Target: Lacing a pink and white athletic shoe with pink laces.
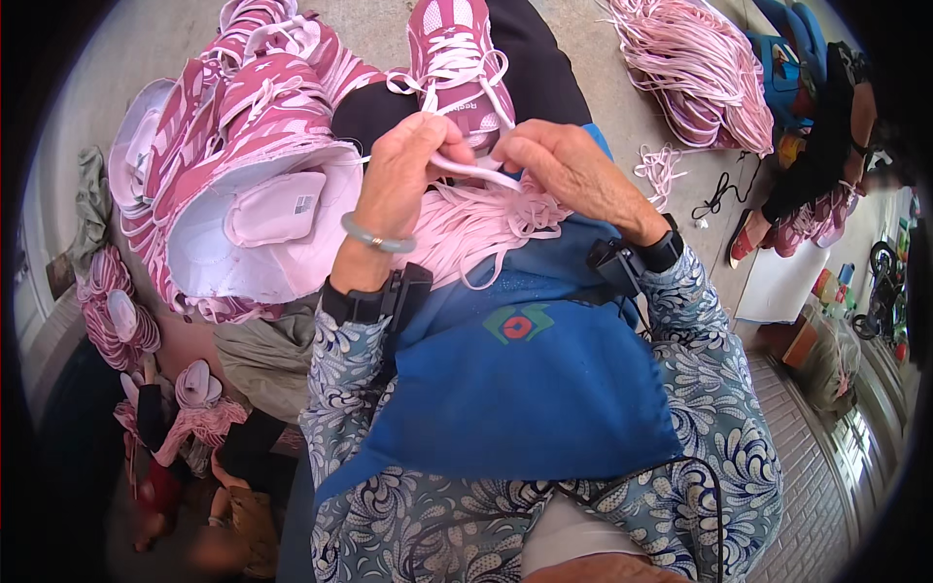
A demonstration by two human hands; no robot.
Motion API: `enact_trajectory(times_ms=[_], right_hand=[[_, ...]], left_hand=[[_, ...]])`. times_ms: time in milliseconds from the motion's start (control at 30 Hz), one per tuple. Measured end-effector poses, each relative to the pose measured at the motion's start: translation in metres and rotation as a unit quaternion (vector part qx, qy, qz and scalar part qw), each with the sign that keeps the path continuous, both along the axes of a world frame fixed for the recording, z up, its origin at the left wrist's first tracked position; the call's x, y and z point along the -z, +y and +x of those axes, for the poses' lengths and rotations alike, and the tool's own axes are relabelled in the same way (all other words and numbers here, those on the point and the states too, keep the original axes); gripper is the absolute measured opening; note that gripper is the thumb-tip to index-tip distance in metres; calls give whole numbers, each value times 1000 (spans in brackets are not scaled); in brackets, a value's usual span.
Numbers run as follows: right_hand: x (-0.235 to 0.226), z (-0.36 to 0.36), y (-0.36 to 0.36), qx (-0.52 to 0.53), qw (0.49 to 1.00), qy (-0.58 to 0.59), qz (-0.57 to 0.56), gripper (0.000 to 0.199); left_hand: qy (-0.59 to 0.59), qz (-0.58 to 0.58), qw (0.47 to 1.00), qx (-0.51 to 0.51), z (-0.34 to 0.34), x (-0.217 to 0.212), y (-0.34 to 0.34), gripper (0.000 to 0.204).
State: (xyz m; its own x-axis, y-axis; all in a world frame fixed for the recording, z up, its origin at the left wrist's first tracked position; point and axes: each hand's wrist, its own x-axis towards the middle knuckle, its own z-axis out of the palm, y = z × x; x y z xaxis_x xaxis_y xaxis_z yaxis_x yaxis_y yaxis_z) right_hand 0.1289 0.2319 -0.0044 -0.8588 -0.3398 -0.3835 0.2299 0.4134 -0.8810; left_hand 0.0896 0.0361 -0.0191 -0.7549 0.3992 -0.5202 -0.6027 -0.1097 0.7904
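A maroon-and-pink shoe upper [465, 97] lies over my dark-trousered legs, its toe pointing away and white laces threaded through its front. At its near end, my left hand [413, 154] pinches a pale shoelace [476, 173]. My right hand [556, 163] has its fingers closed on the same lace, close to the left one. The fingertips partly cover each other and the near end of the upper. Beneath my hands, a bundle of pink shoelaces [462, 233] spreads over the blue apron [525, 389] on my lap.
Stacked pink shoe uppers [262, 185] crowd my left side. At the far right, a big heap of pink laces [695, 68] lies on the floor, with a small loose tangle [661, 173] beside it. Other people sit at lower left and far right, with more uppers.
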Motion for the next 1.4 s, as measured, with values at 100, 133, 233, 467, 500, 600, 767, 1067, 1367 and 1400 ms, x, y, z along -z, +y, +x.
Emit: enact_trajectory(times_ms=[100,133,233,467,500,600,767,1067,1367,1400], right_hand=[[12,-3,-6,-5,997,63,42,27],[16,-2,-12,-4,996,92,9,27],[30,-8,-29,12,970,143,-198,40],[25,-16,-16,99,771,-277,-564,42],[24,-16,-16,96,775,-291,-553,39],[22,-16,-20,76,849,-258,-454,37],[22,-11,-30,204,894,-123,-380,34],[9,-18,10,9,962,-156,-222,33],[43,-44,68,250,937,-52,-237,23],[46,-46,71,276,928,-34,-246,22]], left_hand=[[33,69,996,50,11,-18,-4,28],[-6,90,990,111,16,-23,-1,29],[-53,116,975,180,23,-34,8,31],[-49,122,979,155,7,-39,-18,34],[-62,129,977,160,5,-39,-20,34],[-83,149,969,178,9,-38,-13,34],[-136,198,947,211,16,-37,8,38],[141,-52,980,131,-21,-21,-32,32],[42,126,988,-83,-64,2,-42,35],[28,99,989,-102,-60,4,-38,35]])
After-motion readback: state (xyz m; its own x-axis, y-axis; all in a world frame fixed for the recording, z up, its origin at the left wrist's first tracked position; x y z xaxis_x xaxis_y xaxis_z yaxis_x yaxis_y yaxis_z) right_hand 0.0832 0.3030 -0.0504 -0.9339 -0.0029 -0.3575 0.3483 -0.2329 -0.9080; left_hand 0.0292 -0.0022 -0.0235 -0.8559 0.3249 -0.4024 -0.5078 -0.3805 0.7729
